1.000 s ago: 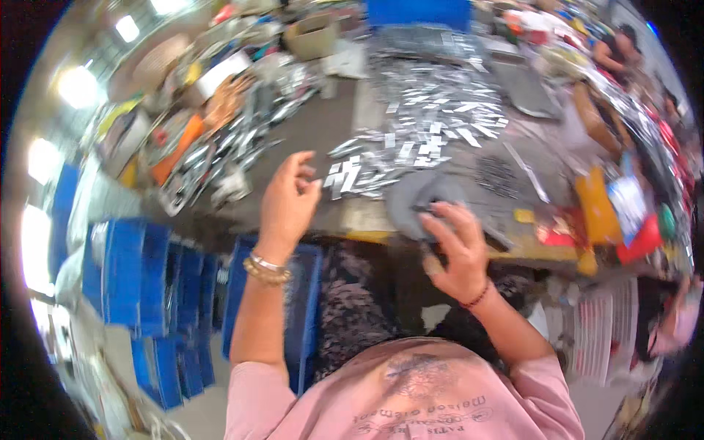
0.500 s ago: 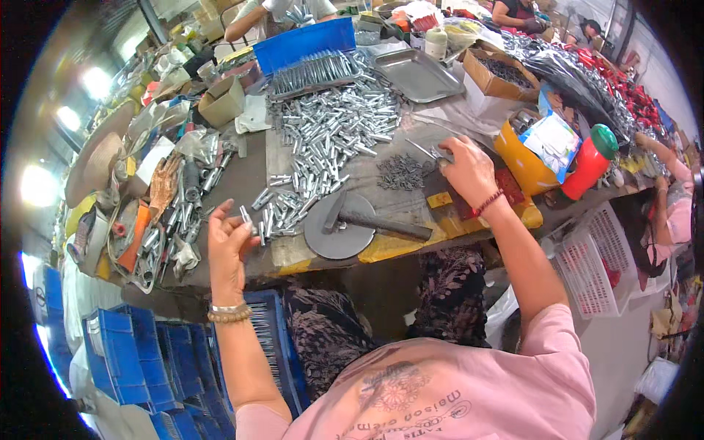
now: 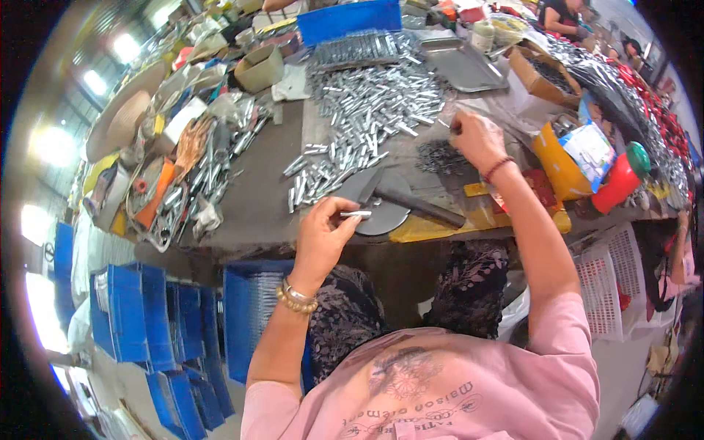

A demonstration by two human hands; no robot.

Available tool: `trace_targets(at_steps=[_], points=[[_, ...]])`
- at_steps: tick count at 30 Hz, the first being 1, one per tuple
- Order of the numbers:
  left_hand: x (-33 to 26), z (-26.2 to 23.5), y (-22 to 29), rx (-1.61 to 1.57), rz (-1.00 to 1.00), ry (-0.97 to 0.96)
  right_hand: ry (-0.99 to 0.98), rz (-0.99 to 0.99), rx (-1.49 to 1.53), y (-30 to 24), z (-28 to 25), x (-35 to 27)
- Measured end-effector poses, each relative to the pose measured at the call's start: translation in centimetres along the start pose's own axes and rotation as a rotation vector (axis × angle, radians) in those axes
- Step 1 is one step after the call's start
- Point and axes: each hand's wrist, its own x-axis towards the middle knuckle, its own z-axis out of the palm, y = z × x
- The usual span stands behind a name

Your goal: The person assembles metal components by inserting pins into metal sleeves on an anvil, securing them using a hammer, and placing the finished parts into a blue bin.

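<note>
Spreading across the scene from left to right, a broad dark desk [image 3: 264, 176] carries the work around both hands. On its far middle part lies a wide heap of short silvery metal tubes [image 3: 381, 110], thinning out toward the near left. Close to the desk's front edge rests a flat round grey metal disc [image 3: 389, 220], and across it lies a dark, long-handled hammer [image 3: 422, 207], its handle pointing to the near right and reaching past the disc's rim.

The right hand [image 3: 480, 139] is out over the right part of the desk, just beside a small loose pile of thin dark metal pins [image 3: 440, 158]; its fingers are bent inward, and whether they meet or hold anything cannot be told. The left hand [image 3: 323, 231] is at the near left of the disc, thumb and forefinger clamped on a single short silvery tube [image 3: 356, 213].

This tube's long axis runs roughly left to right, its free end pointing right and overlapping the disc's left rim in view; its height above the disc cannot be told. From the tube, the pins lie to the far right, beyond the hammer; the right hand is nearer to them, the left well apart.
</note>
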Motion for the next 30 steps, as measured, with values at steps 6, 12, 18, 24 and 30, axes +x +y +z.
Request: trace_targets(at_steps=[6,12,18,24,30], points=[[-0.6,-1.0,-1.2,0.291,0.174,-0.007,-0.01,-0.484,0.491,-6.3,-1.6,-9.4],[-0.7,-0.5,-0.4,0.349,0.147,-0.009,0.012,-0.6,0.317,-9.5,-0.1,-13.1],[-0.7,-0.7,-0.4,0.286,0.106,-0.051,0.027,-0.648,0.238,-9.6,-0.1,-12.9],[-0.6,-0.6,-0.9,0.282,0.137,-0.034,0.057,-0.686,0.253,-9.8,-0.1,-12.7],[-0.8,-0.7,-0.7,0.324,0.148,-0.024,0.048,-0.703,0.238,-9.9,0.1,-12.5]])
